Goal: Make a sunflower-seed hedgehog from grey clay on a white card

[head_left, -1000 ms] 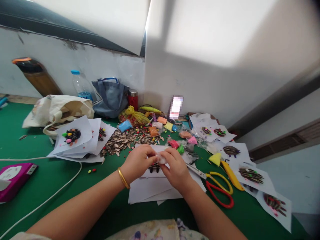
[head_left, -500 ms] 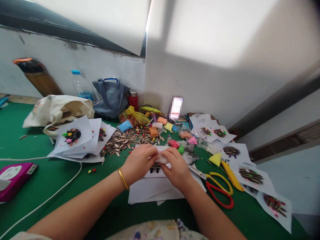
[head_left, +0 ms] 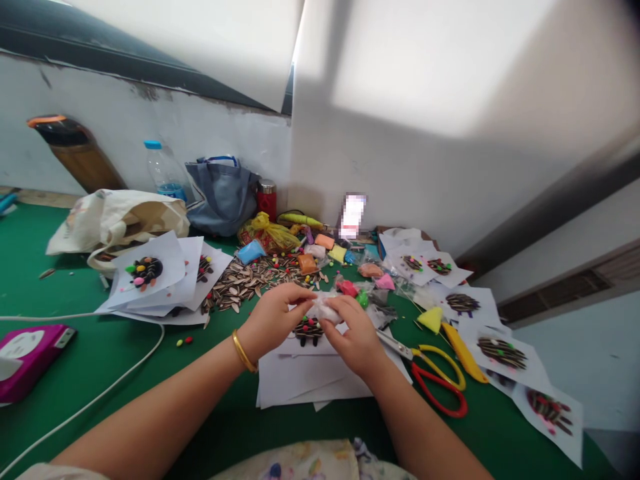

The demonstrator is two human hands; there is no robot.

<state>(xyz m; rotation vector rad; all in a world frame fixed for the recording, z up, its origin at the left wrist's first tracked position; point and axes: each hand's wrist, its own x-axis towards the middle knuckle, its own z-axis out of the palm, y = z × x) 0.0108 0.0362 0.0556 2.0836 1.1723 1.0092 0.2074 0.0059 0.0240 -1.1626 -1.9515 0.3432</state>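
Observation:
Between my hands is a small clear plastic bag with white clay (head_left: pixel 327 310) in it. My left hand (head_left: pixel 280 317), a gold bracelet at its wrist, pinches the bag's edge with thumb and fingertips. On the other side my right hand (head_left: pixel 353 333) has its fingers closed round the white lump. Just below them, on a stack of white paper (head_left: pixel 305 380), lies a seed figure (head_left: pixel 307 328) made of striped sunflower seeds with red, green and pink balls and dark feet. My hands hide part of that sheet.
Scissors (head_left: pixel 440 373) with yellow and red handles and a yellow cutter (head_left: pixel 465 353) lie at right, near finished seed pictures (head_left: pixel 503 352). Sunflower seeds (head_left: pixel 240 283) and clay packets (head_left: pixel 307 264) spread behind. At left are stacked pictures (head_left: pixel 170 260) and a magenta box (head_left: pixel 33 360) with a cable.
My left hand has moved slightly left, away from the right one. More of the plastic bag and the seed figure beneath shows now.

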